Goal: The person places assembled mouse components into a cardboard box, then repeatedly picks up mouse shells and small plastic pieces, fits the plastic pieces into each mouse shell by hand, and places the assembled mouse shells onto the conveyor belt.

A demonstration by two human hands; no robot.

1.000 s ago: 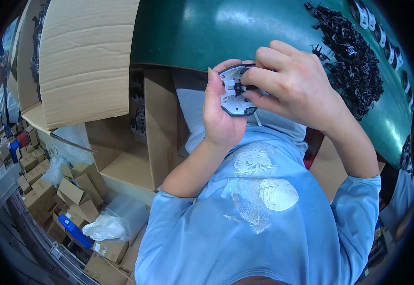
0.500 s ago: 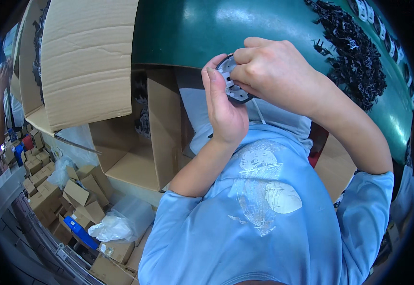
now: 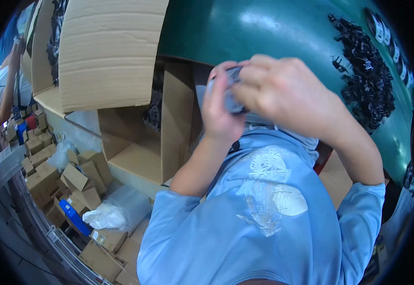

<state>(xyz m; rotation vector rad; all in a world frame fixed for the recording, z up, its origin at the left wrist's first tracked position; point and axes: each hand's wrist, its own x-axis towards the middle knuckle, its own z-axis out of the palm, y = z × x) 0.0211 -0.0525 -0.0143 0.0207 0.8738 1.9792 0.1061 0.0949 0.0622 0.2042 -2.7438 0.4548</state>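
A round plastic housing [image 3: 232,91], dark and grey and smeared by motion, is held up over my lap at the near edge of the green table. My left hand [image 3: 220,111] is wrapped round its left side, with the thumb across the front. Against its right side lies my right hand [image 3: 283,92], fingers curled in and pressed to the part. The right fingertips and anything small between them are hidden. To the right, a pile of small black plastic clips [image 3: 368,78] lies on the table.
Several black-and-white parts [image 3: 394,50] line the table's far right. Open cardboard boxes [image 3: 176,118] with dark parts stand at left, a large flap [image 3: 112,52] raised. Lower left are cartons, plastic bags [image 3: 107,216] and a blue object [image 3: 75,217]. Another person's arm [image 3: 9,85] shows far left.
The housing has turned, so its pale inside no longer shows clearly. Both hands stay on it, blurred now. The whole view has shifted, moving boxes and table slightly to the right.
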